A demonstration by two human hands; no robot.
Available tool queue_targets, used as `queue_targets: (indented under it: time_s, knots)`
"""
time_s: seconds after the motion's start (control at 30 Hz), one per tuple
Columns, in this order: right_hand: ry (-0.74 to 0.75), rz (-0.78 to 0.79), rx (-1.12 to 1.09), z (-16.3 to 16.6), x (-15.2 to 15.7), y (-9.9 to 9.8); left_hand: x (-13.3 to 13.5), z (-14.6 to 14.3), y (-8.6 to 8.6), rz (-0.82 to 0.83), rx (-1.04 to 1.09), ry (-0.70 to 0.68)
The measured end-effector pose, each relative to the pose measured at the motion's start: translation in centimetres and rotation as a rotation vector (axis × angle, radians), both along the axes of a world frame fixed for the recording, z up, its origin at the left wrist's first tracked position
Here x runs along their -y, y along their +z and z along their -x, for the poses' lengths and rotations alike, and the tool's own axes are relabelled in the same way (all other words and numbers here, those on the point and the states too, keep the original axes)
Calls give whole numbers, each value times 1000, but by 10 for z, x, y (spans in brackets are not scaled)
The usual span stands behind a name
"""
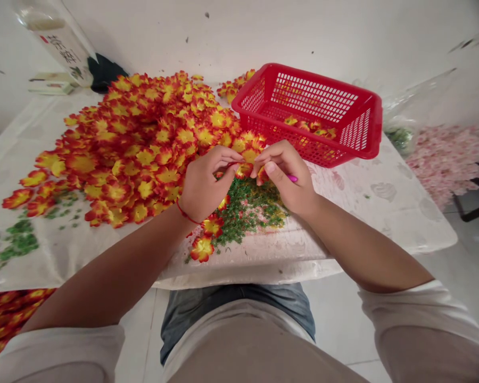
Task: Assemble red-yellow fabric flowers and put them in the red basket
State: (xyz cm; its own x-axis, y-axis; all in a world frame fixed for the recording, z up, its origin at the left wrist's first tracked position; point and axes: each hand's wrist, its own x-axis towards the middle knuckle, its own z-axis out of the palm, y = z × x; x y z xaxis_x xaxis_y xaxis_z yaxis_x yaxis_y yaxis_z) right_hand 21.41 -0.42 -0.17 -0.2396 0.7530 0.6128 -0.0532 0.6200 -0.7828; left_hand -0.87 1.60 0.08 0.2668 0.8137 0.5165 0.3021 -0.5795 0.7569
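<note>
My left hand (pixel 205 181) and my right hand (pixel 285 175) meet above the table's near edge, both pinched on one red-and-yellow fabric flower (pixel 245 170) held between their fingertips. A thin pink tool (pixel 292 178) pokes out of my right fist. Under the hands lies a heap of small green plastic pieces (pixel 249 210). A big pile of the same red-and-yellow flowers (pixel 143 143) spreads to the left. A red plastic basket (pixel 367 133) with a few flowers inside stands just beyond my right hand.
The table (pixel 383 213) wears a pale plastic cover. A white bottle (pixel 59 42) and a dark object stand at the far left. Pink flowers (pixel 447 159) lie off the right. More red-yellow flowers (pixel 3 319) sit low left, below the table.
</note>
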Motion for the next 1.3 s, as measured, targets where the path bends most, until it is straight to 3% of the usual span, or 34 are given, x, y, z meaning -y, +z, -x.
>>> queue_targets:
  time_s: [0.13, 0.33, 0.57, 0.73, 0.83, 0.97, 1.13, 1.3]
  knots:
    - [-33, 3, 36, -1, 1, -1, 1, -1, -1, -13, 29, -4]
    - [-250, -109, 278, -1, -3, 0, 8, -3, 3, -46, 40, -79]
    - [-231, 3, 196, 0, 0, 1, 9, -1, 4, -53, 59, -170]
    - [-348, -8, 61, 0, -1, 4, -3, 6, 7, -230, -229, 3]
    - [-405, -37, -16, 1, -4, 4, -8, 7, 7, -256, -443, 30]
    - [-443, -77, -41, 3, -5, 4, -8, 6, 4, -164, -568, 13]
    - [-420, -72, -34, 4, -3, 5, -6, 8, 2, -189, -684, -122]
    - [-389, -39, -48, 4, -2, 6, -7, 7, 1, -170, -673, -130]
